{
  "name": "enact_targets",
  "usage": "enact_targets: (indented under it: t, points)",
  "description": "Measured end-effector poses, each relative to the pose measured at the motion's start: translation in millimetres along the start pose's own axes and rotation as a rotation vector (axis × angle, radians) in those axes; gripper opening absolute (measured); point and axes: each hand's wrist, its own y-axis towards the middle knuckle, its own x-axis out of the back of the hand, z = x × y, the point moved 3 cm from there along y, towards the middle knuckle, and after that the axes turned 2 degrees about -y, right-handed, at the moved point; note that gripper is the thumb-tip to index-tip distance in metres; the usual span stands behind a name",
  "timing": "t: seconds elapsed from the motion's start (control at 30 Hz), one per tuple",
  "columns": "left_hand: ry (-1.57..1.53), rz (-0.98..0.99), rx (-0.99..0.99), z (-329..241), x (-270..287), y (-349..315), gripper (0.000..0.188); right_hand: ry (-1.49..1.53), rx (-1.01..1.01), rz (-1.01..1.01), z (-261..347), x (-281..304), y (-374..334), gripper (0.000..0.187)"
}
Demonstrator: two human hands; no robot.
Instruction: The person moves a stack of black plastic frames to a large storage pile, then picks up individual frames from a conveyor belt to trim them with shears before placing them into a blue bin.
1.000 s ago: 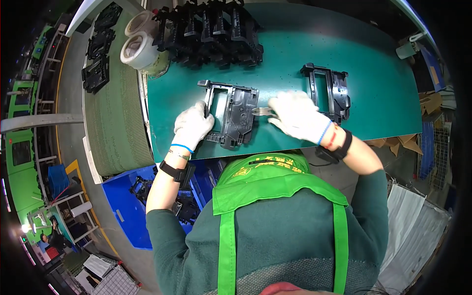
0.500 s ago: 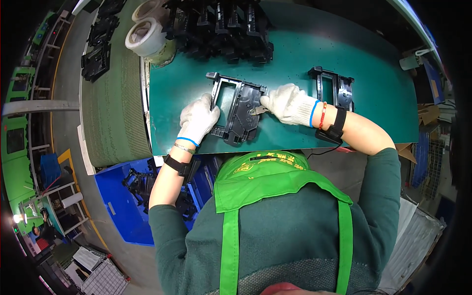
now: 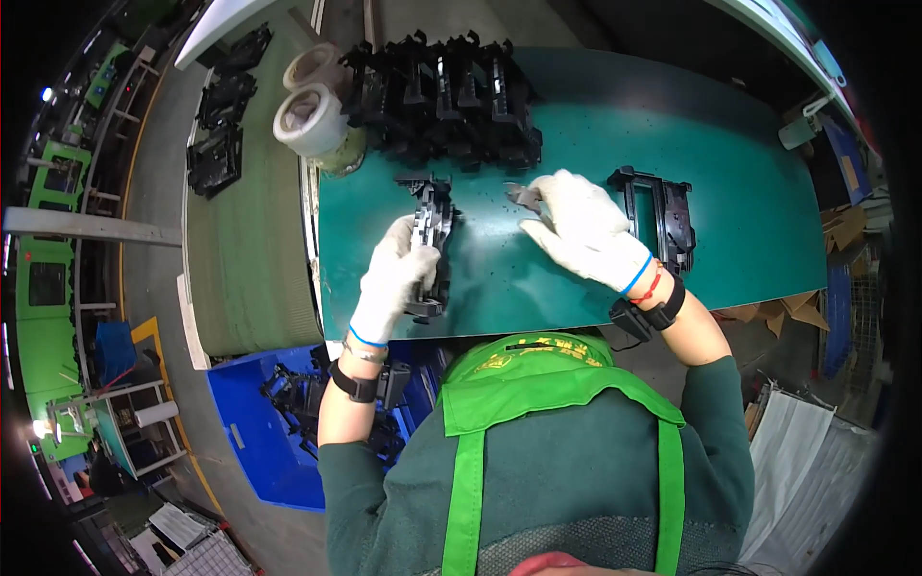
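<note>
Frame point(image 3: 434, 213), black and edge-up, is gripped in the left hand point(image 3: 390, 284), seemingly to expose its narrow side, while the right hand point(image 3: 588, 230) grips a metal-tipped tool point(image 3: 523, 198) apart from it and a second frame point(image 3: 679, 219) lies right of that hand, seemingly leaving room.

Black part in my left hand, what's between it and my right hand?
In the head view: the gray tool held by your right hand, then green tabletop, up to the black part.
</note>
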Motion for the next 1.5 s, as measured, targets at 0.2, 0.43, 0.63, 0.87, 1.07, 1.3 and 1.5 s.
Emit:
enact_targets:
  t: [0.2, 0.43, 0.63, 0.87, 1.07, 1.3, 1.5]
  points:
    - [0.854, -0.296, 0.009, -6.0, -36.8, 6.4, 0.060, -0.158, 0.154, -0.154, 20.9, -5.3, 14.3, 0.035]
    - [0.926, -0.296, 0.085, -5.1, -48.1, 5.9, 0.061, -0.245, 0.158, -0.176, 16.2, -23.4, 17.9, 0.032]
    - [0.982, -0.269, 0.068, -1.2, -55.2, 8.7, 0.064, -0.084, 0.118, -0.057, -10.6, -50.1, 13.7, 0.032]
    - [1.165, -0.181, 0.031, 1.8, -82.7, 10.0, 0.069, 0.881, -0.490, 0.113, -53.9, -61.0, -31.6, 0.036]
    - [1.405, -0.025, 0.044, 38.2, -104.1, 28.3, 0.074, 1.063, -0.686, 0.242, -42.5, -64.5, -83.9, 0.041]
    - [1.567, 0.061, -0.017, 70.0, -111.8, 42.4, 0.075, 1.722, -0.740, 0.276, -26.2, -104.6, -79.3, 0.034]
    - [1.545, 0.059, 0.025, 72.1, -113.5, 43.5, 0.075, 1.846, -0.693, 0.252, -29.4, -121.6, -65.4, 0.028]
